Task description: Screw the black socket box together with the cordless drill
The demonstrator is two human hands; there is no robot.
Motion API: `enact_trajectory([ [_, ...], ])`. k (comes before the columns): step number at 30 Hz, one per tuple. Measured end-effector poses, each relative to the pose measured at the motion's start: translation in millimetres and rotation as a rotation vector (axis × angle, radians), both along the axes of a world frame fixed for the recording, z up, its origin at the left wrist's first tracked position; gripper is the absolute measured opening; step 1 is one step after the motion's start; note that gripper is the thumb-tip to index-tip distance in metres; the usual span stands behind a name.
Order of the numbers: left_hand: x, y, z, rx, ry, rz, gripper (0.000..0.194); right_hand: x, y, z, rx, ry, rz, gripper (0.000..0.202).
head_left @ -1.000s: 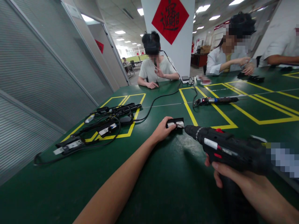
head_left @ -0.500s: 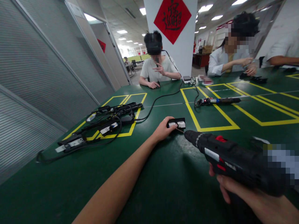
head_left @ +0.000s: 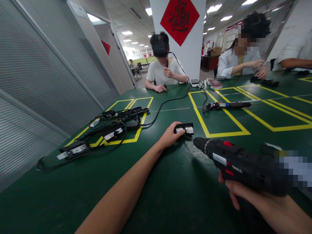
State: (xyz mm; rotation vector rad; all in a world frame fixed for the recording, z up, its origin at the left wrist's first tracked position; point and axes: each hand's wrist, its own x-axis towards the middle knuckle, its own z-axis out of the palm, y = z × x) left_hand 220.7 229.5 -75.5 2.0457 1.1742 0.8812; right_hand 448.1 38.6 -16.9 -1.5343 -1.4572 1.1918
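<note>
My left hand is closed on a small black box-like part with a white label, holding it against the green table. In my right hand is a black cordless drill with red details, gripped by its handle. The drill's chuck faces left, and its thin bit reaches toward the near side of the black part beside my left fingertips. Whether the bit touches the part cannot be made out.
Black adapters with cables lie at the left by yellow tape outlines. A corded tool lies at the right back. One person sits opposite, another person at the right. A black cable crosses the table.
The drill's rear has tilted slightly and moved a little left with my right hand. My left hand and the black part stay put. The person opposite has raised a thin object.
</note>
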Motion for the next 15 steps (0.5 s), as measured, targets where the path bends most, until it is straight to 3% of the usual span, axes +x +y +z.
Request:
enact_trajectory([
  [8,1.5,-1.6,1.6,-0.008,0.003,-0.018,0.042,6.1,2.9,-0.5,-0.123,0.138,0.051,0.012],
  [15,1.8,-2.5,3.5,-0.010,0.005,-0.014,0.042,8.2,5.6,3.6,-0.048,0.039,0.136,0.014],
])
